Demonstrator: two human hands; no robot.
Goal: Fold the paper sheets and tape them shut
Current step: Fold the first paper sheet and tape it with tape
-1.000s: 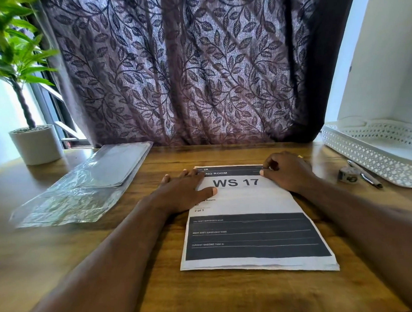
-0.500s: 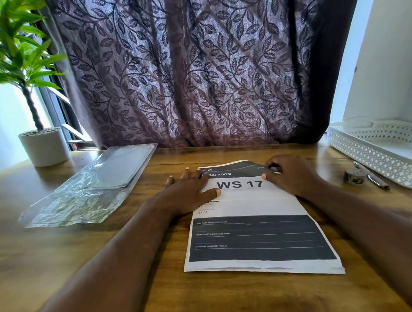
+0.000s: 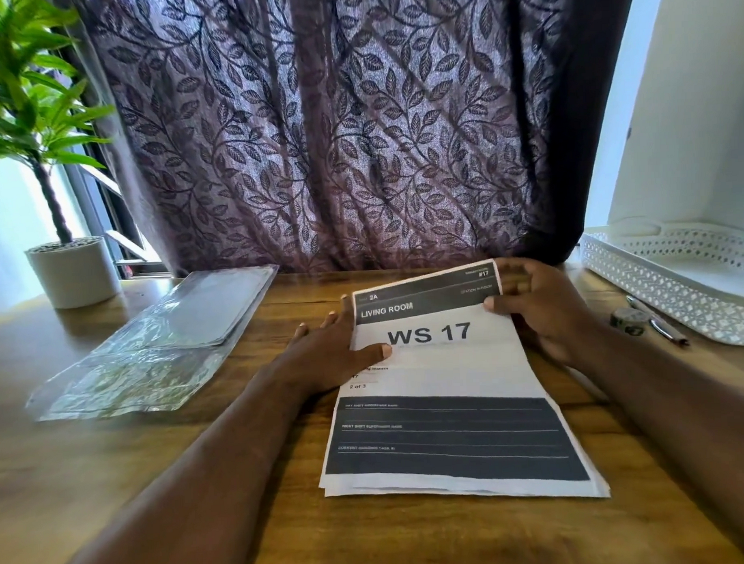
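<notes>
The left hand [image 3: 335, 355] lay flat and open on the left edge of the paper sheets [image 3: 450, 388], its fingers spread and the thumb pressing on the white part just below the big print "WS 17". The right hand [image 3: 544, 313] held the far right corner of the top sheet, thumb on the printed side and fingers curled behind it, so that this far end stood raised from the counter [image 3: 200, 477] while the near end lay flat (several sheet edges showed there, a little fanned).

The sheets lay in the middle of the wooden counter. Left of the sheets was a clear plastic sleeve [image 3: 153, 348], and beyond it, at the far left corner, a white pot with a green plant [image 3: 72, 271]. Right of the sheets were a small roll of tape [image 3: 627, 321], a pen [image 3: 658, 326] just beside it, and a white perforated tray [image 3: 674, 279]. Behind the sheets hung a dark curtain [image 3: 335, 127] with a leaf pattern.
</notes>
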